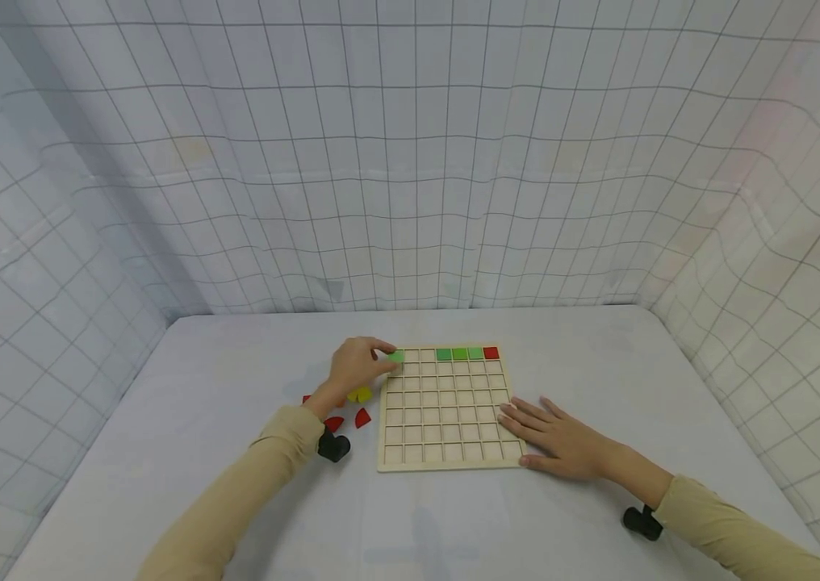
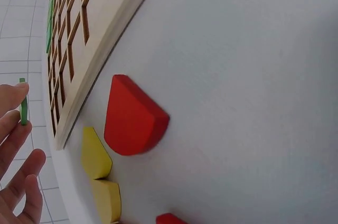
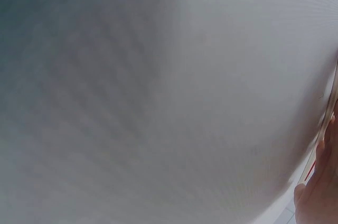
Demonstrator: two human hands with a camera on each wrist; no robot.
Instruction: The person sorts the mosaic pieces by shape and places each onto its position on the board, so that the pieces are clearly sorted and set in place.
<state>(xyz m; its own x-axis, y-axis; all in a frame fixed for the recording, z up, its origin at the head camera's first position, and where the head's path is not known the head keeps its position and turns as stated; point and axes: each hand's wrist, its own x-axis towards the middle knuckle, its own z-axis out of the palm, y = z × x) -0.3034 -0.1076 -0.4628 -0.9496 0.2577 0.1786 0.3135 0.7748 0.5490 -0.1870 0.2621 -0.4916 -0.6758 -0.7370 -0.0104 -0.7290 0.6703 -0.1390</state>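
Observation:
A light green square tile (image 1: 397,356) is pinched between the thumb and fingers of my left hand (image 1: 355,365), at the far left corner of a wooden grid board (image 1: 420,466). In the left wrist view the same green tile (image 2: 24,109) appears edge-on between the fingertips. Three green tiles (image 1: 459,353) and one red tile (image 1: 491,353) sit in the right part of the board's far row. My right hand (image 1: 570,444) rests with spread, straight fingers on the board's near right edge; only part of that hand (image 3: 319,197) shows in the right wrist view.
Left of the board lie several loose pieces: a red wedge with a rounded side (image 1: 362,418), another red wedge (image 1: 335,424) and yellow pieces (image 1: 360,394). My left forearm partly covers this group. A gridded white curtain (image 1: 410,202) stands behind the white table (image 1: 236,355).

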